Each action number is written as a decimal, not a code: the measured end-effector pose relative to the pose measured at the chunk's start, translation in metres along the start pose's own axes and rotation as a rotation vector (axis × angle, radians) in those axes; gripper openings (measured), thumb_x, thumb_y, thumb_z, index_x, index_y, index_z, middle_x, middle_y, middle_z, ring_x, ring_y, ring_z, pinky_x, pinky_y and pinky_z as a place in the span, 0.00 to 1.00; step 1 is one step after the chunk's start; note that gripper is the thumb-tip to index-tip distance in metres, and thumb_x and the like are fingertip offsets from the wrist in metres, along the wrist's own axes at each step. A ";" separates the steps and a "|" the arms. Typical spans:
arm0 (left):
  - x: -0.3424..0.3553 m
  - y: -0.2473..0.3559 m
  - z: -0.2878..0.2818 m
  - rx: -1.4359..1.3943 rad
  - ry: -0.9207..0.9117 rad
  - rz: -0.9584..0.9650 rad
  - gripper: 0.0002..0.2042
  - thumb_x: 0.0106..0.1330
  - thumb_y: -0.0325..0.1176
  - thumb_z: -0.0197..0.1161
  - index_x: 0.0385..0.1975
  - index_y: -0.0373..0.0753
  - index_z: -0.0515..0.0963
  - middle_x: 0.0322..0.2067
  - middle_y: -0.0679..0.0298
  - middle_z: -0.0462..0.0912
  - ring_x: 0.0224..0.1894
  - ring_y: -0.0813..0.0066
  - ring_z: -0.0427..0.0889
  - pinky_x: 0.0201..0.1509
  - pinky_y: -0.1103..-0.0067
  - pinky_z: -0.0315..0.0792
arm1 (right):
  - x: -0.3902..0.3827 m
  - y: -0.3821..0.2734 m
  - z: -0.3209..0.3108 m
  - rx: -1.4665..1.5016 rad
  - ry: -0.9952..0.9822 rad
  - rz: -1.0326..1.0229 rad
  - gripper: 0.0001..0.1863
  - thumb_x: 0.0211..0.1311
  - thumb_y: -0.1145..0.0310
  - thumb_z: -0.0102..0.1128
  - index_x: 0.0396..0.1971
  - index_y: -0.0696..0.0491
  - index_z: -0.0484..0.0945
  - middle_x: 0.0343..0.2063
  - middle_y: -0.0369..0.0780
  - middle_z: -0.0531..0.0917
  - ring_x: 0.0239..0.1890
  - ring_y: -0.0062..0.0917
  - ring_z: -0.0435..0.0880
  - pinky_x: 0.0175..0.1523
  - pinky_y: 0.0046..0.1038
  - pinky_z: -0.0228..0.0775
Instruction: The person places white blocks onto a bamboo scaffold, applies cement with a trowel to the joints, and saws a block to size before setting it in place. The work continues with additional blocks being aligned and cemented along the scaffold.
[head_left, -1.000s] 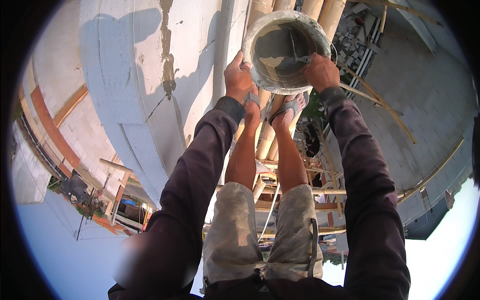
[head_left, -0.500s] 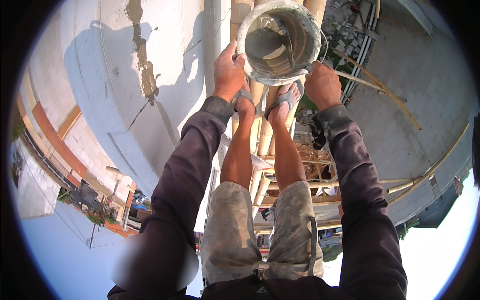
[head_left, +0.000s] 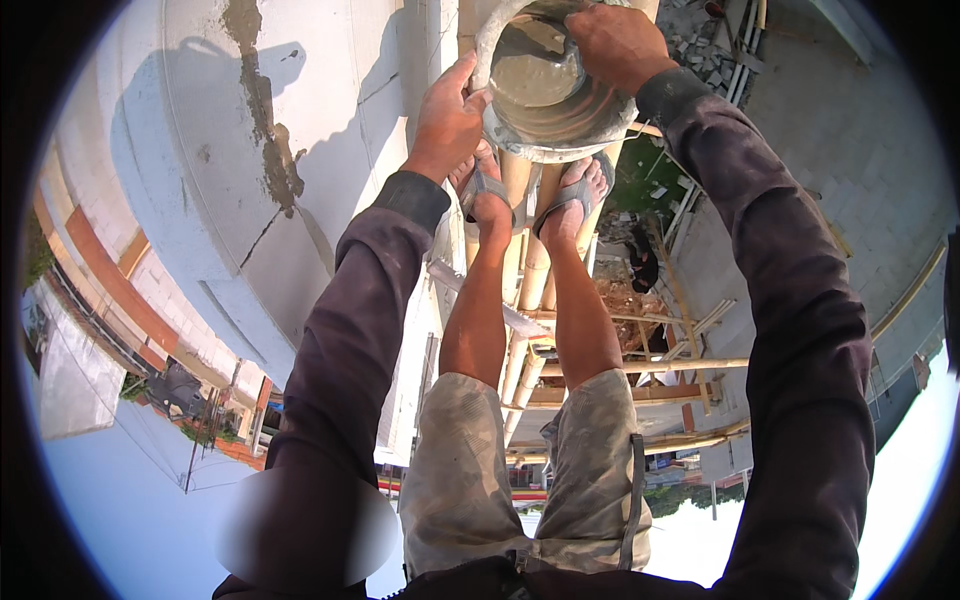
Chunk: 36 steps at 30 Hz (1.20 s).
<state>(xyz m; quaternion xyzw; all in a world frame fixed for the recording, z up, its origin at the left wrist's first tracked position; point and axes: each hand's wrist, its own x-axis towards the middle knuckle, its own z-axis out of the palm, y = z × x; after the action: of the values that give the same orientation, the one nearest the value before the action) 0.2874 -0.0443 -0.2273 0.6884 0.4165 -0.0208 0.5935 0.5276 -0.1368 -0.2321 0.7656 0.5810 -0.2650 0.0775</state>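
A mortar-crusted bucket [head_left: 560, 150] stands at the top, on bamboo poles just beyond my feet. Wet grey mortar [head_left: 535, 80] lies inside it. My left hand [head_left: 447, 120] grips the bucket's left rim, thumb and fingers closed on the edge. Over the bucket's right side is my right hand [head_left: 622, 45], its fingers curled closed. What it holds, if anything, is hidden by the fist; a dark shape lies on the mortar beside it. The bucket's wire handle [head_left: 638, 132] hangs at the right of the rim.
Bamboo poles [head_left: 535, 275] run beneath my sandalled feet, high above the ground. At left rises a pale block wall [head_left: 340, 60] with a mortar streak [head_left: 262, 110] and a crack. A long flat grey piece [head_left: 490, 305] lies by my legs. Rubble [head_left: 700, 50] lies below right.
My right hand has moved from beside the bucket's right rim up and left, over its opening. My left hand stays on the rim. The bucket sits slightly higher in view.
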 end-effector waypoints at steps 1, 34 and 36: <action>0.000 -0.001 -0.001 0.027 0.003 0.022 0.27 0.66 0.24 0.60 0.66 0.25 0.66 0.61 0.42 0.76 0.63 0.55 0.76 0.67 0.72 0.67 | 0.004 0.000 0.001 -0.029 0.014 -0.067 0.13 0.54 0.69 0.61 0.40 0.50 0.86 0.31 0.47 0.88 0.37 0.42 0.89 0.41 0.41 0.81; -0.045 0.053 -0.030 0.354 0.105 -0.136 0.28 0.65 0.26 0.63 0.66 0.33 0.69 0.50 0.55 0.75 0.43 0.67 0.78 0.51 0.74 0.75 | -0.141 0.026 0.084 1.678 0.075 0.300 0.22 0.56 0.78 0.70 0.53 0.59 0.83 0.46 0.36 0.86 0.49 0.20 0.81 0.60 0.27 0.71; -0.076 0.081 -0.052 0.345 0.108 0.027 0.26 0.65 0.25 0.62 0.65 0.34 0.70 0.50 0.55 0.75 0.43 0.66 0.78 0.50 0.72 0.75 | -0.145 0.030 0.077 1.650 0.124 0.350 0.22 0.54 0.80 0.70 0.51 0.59 0.83 0.46 0.36 0.86 0.49 0.19 0.80 0.60 0.26 0.70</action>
<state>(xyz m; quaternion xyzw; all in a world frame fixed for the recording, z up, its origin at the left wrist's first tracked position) 0.2615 -0.0385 -0.1076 0.7857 0.4286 -0.0469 0.4435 0.5043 -0.3017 -0.2311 0.6689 0.0775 -0.5459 -0.4986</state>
